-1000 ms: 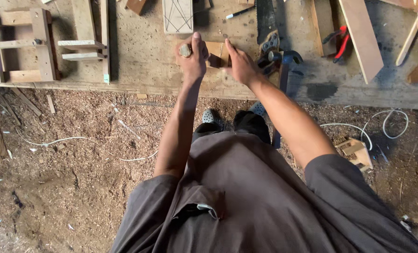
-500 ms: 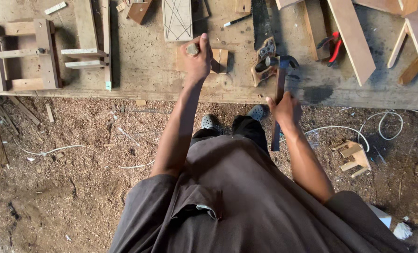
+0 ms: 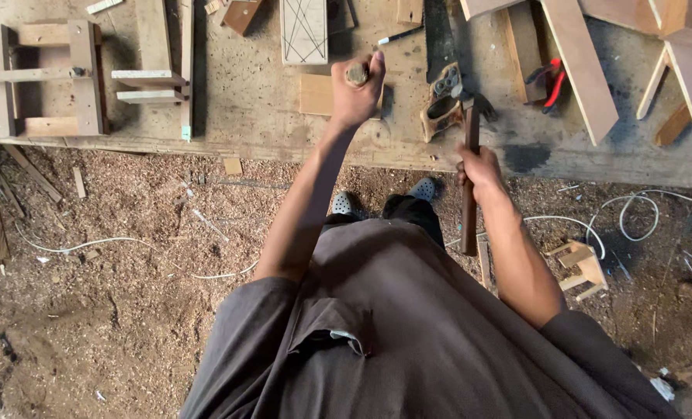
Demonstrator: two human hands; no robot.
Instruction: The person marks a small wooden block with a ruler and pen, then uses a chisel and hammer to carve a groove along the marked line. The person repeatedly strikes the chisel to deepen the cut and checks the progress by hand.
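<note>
From the head view we see our left hand (image 3: 356, 95) fisted around a short wooden-handled tool (image 3: 356, 74), fingers wrapped tight so it stands upright over a small flat wood block (image 3: 320, 95) on the workbench (image 3: 245, 116); that grip keeps the tool steady on the block. Our right hand (image 3: 479, 165) is closed around the dark handle of a hammer (image 3: 470, 171), head up near the bench edge, shaft hanging down past it, a hold that suits swinging. Just beside the hammer head lies a hand saw (image 3: 441, 85), and red-handled pliers (image 3: 549, 81) sit further right, so the right side is crowded. The bench's front edge runs between our hands and our feet; open bench lies left of the block, before the wooden frame (image 3: 39, 77)
</note>
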